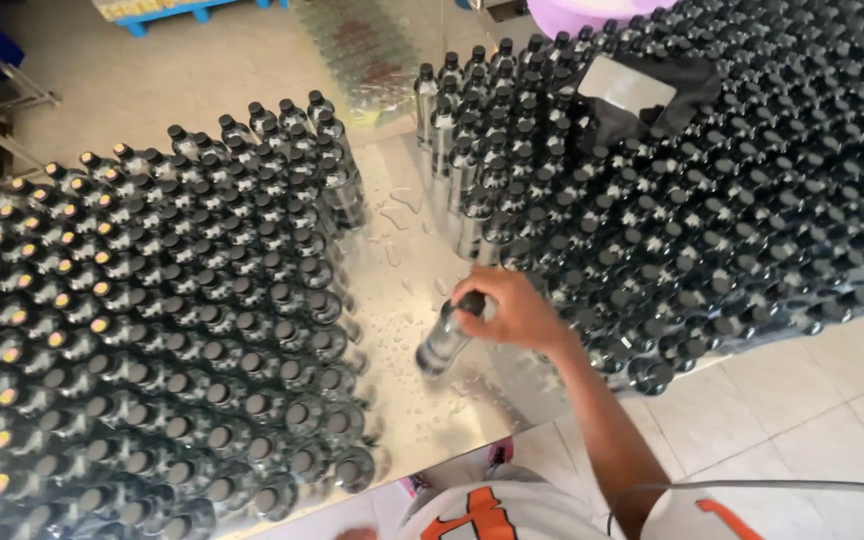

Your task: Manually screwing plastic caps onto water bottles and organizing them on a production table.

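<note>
Closest to the lens, a white shirt (pixel 512 510) with orange marks fills the bottom edge, and from it one bare arm reaches up over the bench (pixel 402 270). That is the right hand (pixel 517 312), fingers curled shut around the black cap end of a single clear bottle (pixel 446 338), which tilts over the bare strip in the middle of the bench. The left hand barely shows at the bottom edge; I cannot tell whether it is open or closed.

Judging by the layout, a good share looks sorted: a tight block of capped bottles (pixel 182 330) stands left of the strip, some of its far-left caps carrying yellow-orange spots, while a bigger mass of black-capped bottles (pixel 712 190) crowds the right, so plenty seems left to handle.

The bench top is shiny metal, mirror-bright, beaded with water drops around the held bottle. The bottles are slim, see-through cylinders with ribbed round caps. A dark flat pouch (pixel 632 90) lies on the right-hand mass. Pale floor tiles (pixel 802 400) show below.
</note>
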